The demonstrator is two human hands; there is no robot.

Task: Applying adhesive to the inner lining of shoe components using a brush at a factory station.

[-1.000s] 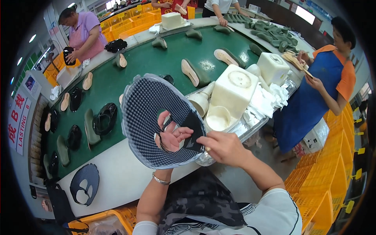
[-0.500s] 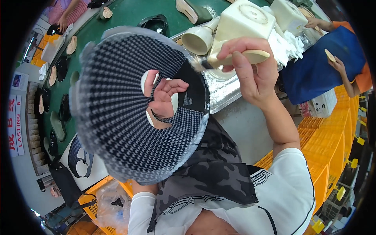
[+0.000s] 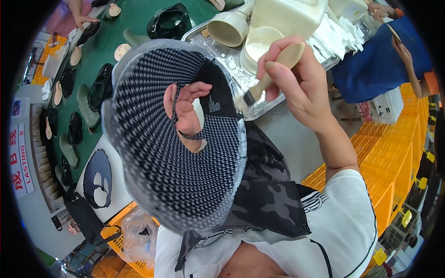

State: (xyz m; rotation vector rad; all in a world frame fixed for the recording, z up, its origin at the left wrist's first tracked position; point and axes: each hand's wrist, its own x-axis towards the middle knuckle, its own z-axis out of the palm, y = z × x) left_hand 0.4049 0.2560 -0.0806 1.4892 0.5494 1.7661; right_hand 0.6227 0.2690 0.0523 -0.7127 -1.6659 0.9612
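Through the openings of a fanned stack of black-and-grey houndstooth shoe uppers (image 3: 153, 139), the fingers of my left hand (image 3: 187, 118) show curled, holding the stack up in front of me. Whitish edging runs round its outer rim. My right hand (image 3: 303, 88) pinches a flat brush by its pale wooden handle (image 3: 291, 54). The bristles point left, at the right-hand edge of the uppers; blur hides whether they touch it. Just beyond the brush, a cream pot (image 3: 264, 41) stands in a foil-lined metal tray (image 3: 273, 105).
A cream cup-shaped vessel (image 3: 227, 31), a large cream container (image 3: 289, 18) and white cloths (image 3: 340, 39) lie around the tray. On the green conveyor (image 3: 132, 21) sit several shoes and lasts. Another upper (image 3: 97, 173) rests at left. A blue-clad co-worker (image 3: 375, 69) stands near orange crates (image 3: 389, 153).
The fanned uppers have tilted and look narrower. My right hand has brought the brush lower along their right edge, its bristles now pointing more downward. Shoes on the conveyor have shifted.
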